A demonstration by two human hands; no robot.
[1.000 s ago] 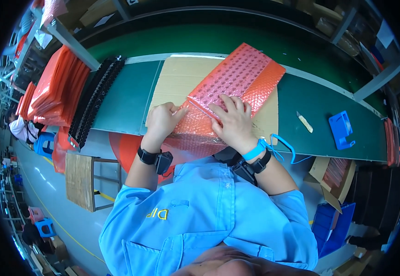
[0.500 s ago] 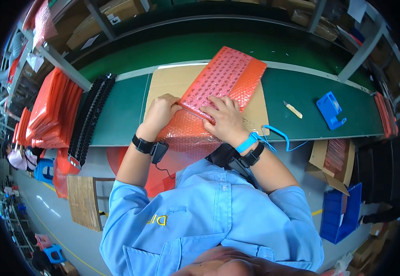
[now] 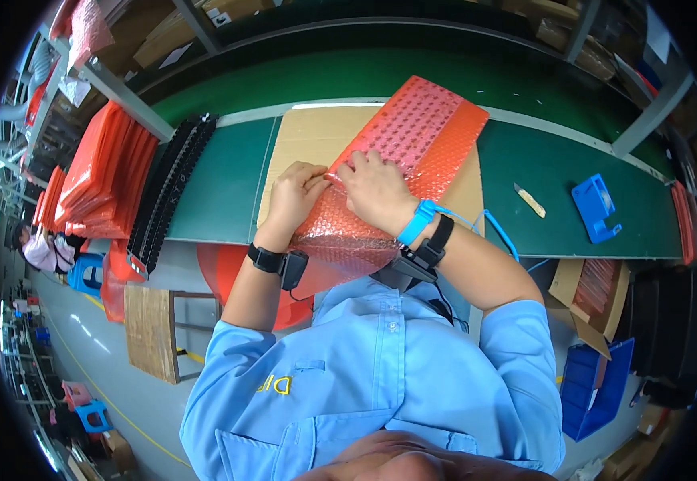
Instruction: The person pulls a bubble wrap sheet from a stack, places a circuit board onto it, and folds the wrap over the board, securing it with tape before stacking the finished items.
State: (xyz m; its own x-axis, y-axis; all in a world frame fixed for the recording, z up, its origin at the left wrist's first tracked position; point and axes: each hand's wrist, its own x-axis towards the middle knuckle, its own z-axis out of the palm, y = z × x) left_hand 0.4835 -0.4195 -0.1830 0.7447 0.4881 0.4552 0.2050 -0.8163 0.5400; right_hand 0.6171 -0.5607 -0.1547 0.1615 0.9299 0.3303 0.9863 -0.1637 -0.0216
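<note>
A red bubble-wrap bag [image 3: 437, 156] lies slanted across a sheet of brown cardboard [image 3: 328, 120] on the green bench. Through its pink upper part shows a dark repeating pattern; what is inside cannot be made out clearly. At the bag's left edge, my left hand [image 3: 294, 199] pinches the film between thumb and fingers. My right hand [image 3: 376, 191] lies over the middle of the bag, fingers curled close to the left fingertips and closed on the same edge. The bag's loose near end [image 3: 348, 240] hangs over the bench front.
Stacked red bubble bags [image 3: 96, 176] and black slotted racks [image 3: 174, 188] stand at the left. To the right lie a utility knife [image 3: 529, 200] and a blue tape dispenser [image 3: 595, 208]. Below are a carton [image 3: 593, 293], a blue bin [image 3: 597, 393] and a wooden stool [image 3: 150, 333].
My right hand has slid left across the bag towards my left hand, and its spread fingers have curled in. The whole view has shifted slightly.
</note>
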